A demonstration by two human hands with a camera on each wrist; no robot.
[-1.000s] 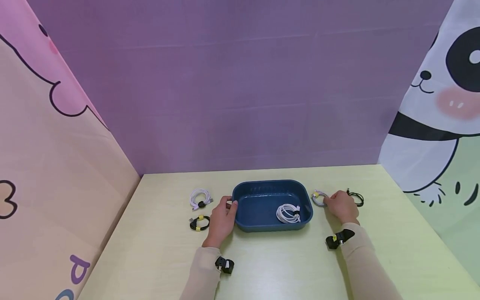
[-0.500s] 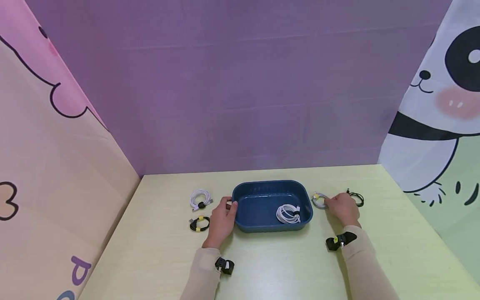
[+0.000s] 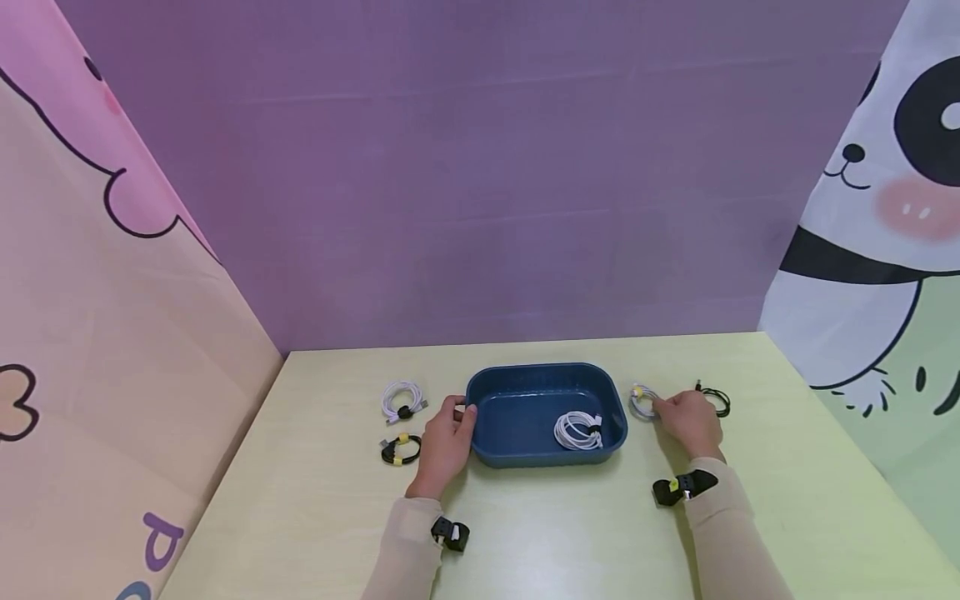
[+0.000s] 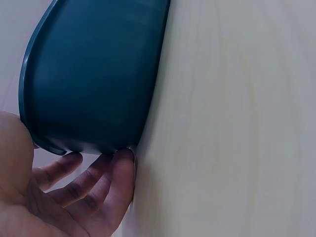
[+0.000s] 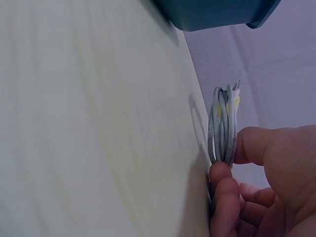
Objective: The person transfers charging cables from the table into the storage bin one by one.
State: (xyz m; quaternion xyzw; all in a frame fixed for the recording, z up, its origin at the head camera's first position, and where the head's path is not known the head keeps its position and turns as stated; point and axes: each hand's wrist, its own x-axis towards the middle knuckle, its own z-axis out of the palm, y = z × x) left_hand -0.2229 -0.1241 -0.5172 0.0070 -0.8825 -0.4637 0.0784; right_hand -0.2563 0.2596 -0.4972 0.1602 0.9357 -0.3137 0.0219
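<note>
A blue plastic basin (image 3: 517, 458) stands on the table with a coiled white cable (image 3: 577, 431) inside, at its front right. My left hand (image 3: 444, 442) grips its left end, thumb at the rim and fingertips against the outer wall, as the left wrist view shows. To the right of the basin, my right hand (image 3: 690, 419) pinches a coiled grey cable (image 5: 224, 126) between thumb and index finger. That coil stands on edge in the right wrist view, with a yellow tie and a metal plug at its top. Close beyond this hand lies a coiled black cable (image 3: 717, 403), partly covered.
Left of the basin lie a white cable coil (image 3: 402, 401) with a black tie and a black cable coil (image 3: 400, 450) with yellow ties. The pale wooden table (image 3: 555, 533) ends at a purple backdrop (image 3: 480, 183), with printed cloths on both sides.
My right hand has shifted slightly right and toward me, the grey cable coil moving a little away from the basin with it. The left hand keeps its place on the basin.
</note>
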